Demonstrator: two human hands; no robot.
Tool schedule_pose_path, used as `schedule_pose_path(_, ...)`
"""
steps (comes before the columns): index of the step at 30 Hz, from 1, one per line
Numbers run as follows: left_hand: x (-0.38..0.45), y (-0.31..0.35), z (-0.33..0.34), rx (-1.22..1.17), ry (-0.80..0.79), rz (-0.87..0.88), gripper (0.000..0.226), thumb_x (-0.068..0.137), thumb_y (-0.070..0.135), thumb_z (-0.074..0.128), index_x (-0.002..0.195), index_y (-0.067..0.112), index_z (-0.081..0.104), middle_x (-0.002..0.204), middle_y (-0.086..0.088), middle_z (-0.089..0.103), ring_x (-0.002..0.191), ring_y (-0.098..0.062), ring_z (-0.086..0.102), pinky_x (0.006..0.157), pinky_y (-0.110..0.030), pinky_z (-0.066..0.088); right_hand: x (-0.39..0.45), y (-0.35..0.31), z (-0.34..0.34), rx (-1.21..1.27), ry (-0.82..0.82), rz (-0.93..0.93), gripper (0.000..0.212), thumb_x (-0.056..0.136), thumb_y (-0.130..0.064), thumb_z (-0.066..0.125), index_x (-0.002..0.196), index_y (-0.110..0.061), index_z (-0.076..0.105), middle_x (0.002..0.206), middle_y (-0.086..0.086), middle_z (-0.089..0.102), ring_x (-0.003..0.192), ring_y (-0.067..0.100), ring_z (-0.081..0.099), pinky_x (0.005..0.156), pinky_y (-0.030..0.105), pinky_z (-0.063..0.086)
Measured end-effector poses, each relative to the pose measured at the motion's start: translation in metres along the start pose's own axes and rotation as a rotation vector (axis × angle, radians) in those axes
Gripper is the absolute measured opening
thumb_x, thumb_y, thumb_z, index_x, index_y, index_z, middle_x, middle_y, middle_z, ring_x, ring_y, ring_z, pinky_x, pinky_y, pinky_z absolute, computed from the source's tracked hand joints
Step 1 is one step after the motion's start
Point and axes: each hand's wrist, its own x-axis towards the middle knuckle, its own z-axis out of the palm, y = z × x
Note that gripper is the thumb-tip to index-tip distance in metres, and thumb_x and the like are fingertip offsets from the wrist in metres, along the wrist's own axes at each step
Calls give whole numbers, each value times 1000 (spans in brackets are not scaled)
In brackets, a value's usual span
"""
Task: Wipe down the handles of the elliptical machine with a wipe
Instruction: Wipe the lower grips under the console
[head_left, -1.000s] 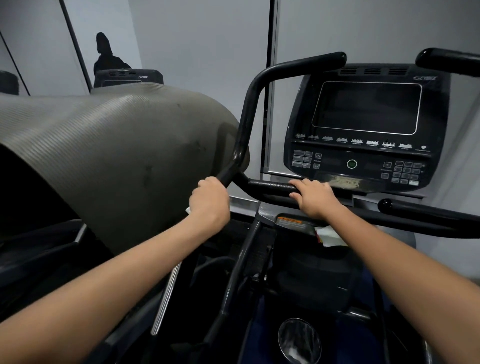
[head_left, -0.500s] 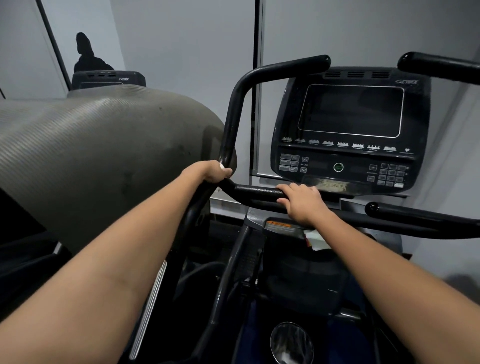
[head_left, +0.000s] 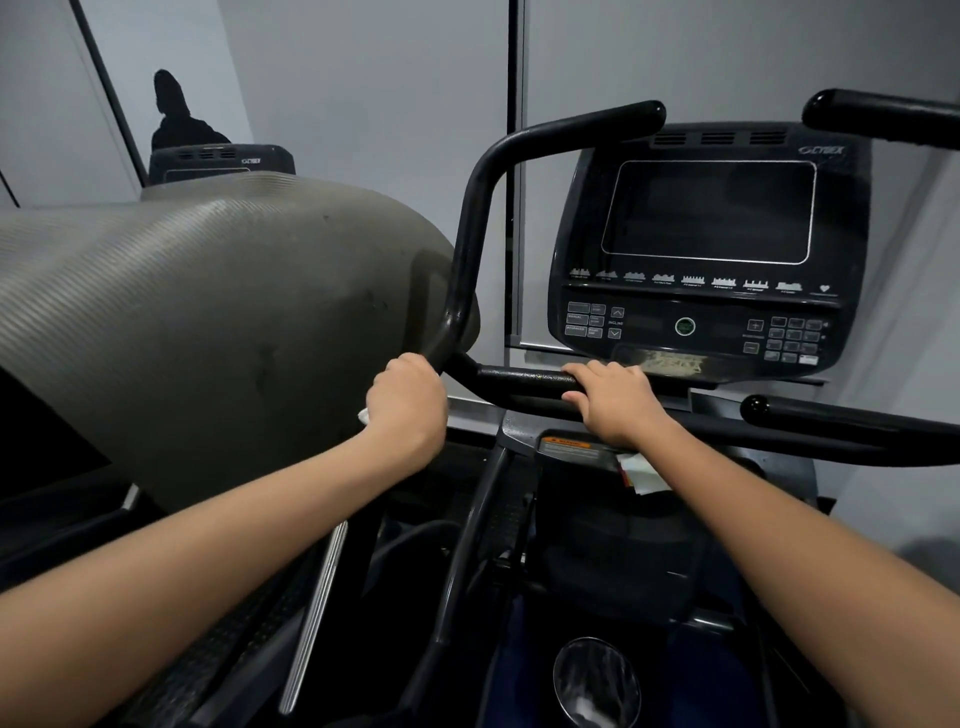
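Observation:
The elliptical's black left handle (head_left: 470, 239) rises from a bend and curves right toward the console. My left hand (head_left: 406, 400) is wrapped around that handle just below the bend, with a white wipe (head_left: 363, 415) peeking out at the hand's left edge. My right hand (head_left: 615, 402) grips the short horizontal black bar (head_left: 519, 375) in front of the console. The right handle (head_left: 883, 117) shows at the top right, and a lower right bar (head_left: 841, 415) runs off to the right.
A black console with a dark screen (head_left: 709, 213) and keypads sits straight ahead. A large grey ribbed mat (head_left: 208, 322) bulges close on the left, touching the left handle. A second console (head_left: 223, 161) stands behind it. A round cup holder (head_left: 597, 680) lies below.
My left hand slid up to the bend of the left handle half a second ago, then came back down below it. My right hand kept its grip on the horizontal bar.

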Motion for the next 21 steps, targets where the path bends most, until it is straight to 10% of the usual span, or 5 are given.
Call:
schedule_pose_path(9,88,27,-20,-109,-254,177,44,100,15,45,143,11,43,138,-15,45,109,-35,57,72,-37,46,-1,1,0,-3,19,-4,47,104,-45,37,148,-28,37,140,-1,51,127,24,47,107,43,30)
schedule_pose_path(14,110,28,-29,-193,-299,241,52,100,6,34,152,12,32,153,-20,35,134,-39,43,108,-41,40,-2,2,-2,21,30,-9,45,103,-44,39,146,-29,39,142,-3,51,129,23,46,107,41,29)
schedule_pose_path(21,98,28,-19,-505,0,70,25,100,11,42,119,6,57,118,-19,60,105,-39,59,76,-38,44,-4,9,-23,200,-66,-8,57,103,-48,41,154,-27,30,144,1,49,134,24,44,114,43,24)
